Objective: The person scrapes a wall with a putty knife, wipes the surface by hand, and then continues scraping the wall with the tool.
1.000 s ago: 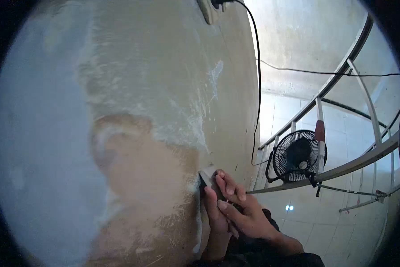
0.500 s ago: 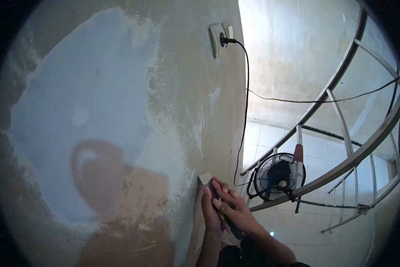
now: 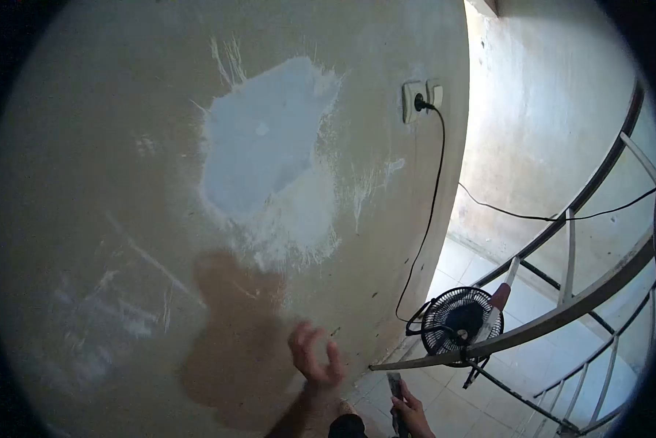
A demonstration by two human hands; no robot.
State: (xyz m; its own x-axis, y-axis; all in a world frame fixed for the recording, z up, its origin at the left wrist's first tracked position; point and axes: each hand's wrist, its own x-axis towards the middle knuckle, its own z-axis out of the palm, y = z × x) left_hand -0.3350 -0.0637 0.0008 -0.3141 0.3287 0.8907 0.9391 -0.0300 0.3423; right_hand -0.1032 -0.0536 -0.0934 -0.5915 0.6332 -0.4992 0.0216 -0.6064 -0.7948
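My left hand (image 3: 315,355) is raised before the wall, slightly blurred. Its fingers are curled but apart, with nothing in them. Lower right, my right hand (image 3: 413,413) is closed around a scraper (image 3: 394,385) with its blade pointing up, away from the wall. Its handle is mostly hidden by the fingers. On the wall (image 3: 123,219) above my hands is a smooth pale-blue patch (image 3: 262,139) with ragged whitish edges. A creamier smear (image 3: 306,208) borders its lower right side.
A black fan (image 3: 463,321) is fixed at the curved metal railing (image 3: 562,314) on the right. Its cord (image 3: 435,190) hangs from a wall socket (image 3: 413,102). Pale floor tiles (image 3: 489,398) lie below. Shadows fall on the wall left of my hands.
My hands have separated; both held the scraper together at the wall before. The left has let go, and the right has lowered the scraper away from the wall. The view is farther back.
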